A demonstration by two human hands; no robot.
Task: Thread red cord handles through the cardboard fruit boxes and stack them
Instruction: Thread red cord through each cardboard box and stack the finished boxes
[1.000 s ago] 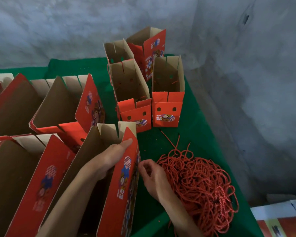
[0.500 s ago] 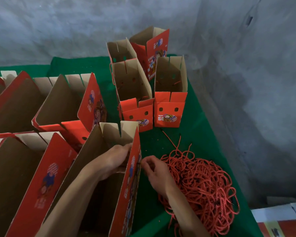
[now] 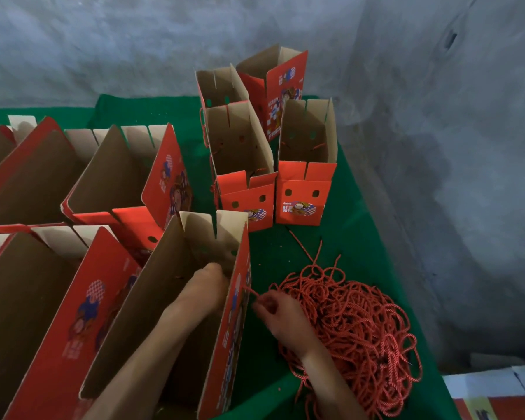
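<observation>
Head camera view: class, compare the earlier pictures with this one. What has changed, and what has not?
The left hand moved from the top edge down inside the nearest box. The right hand now pinches a red cord against its red side. The cord pile and standing boxes stayed put.

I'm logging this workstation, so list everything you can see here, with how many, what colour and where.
Standing boxes: four, red outside, brown inside, upright in a far cluster.
Box being threaded: one, red and brown, open, nearest the person.
Other open boxes: several, red and brown, in rows at left; exact count unclear.
Cord pile: one tangled heap, red, lower right.
Green cloth: one, covering the table.
Wall: grey, behind.
Left hand: inside the box being threaded.
Right hand: outside it, pinching a cord end at its side panel.
</observation>
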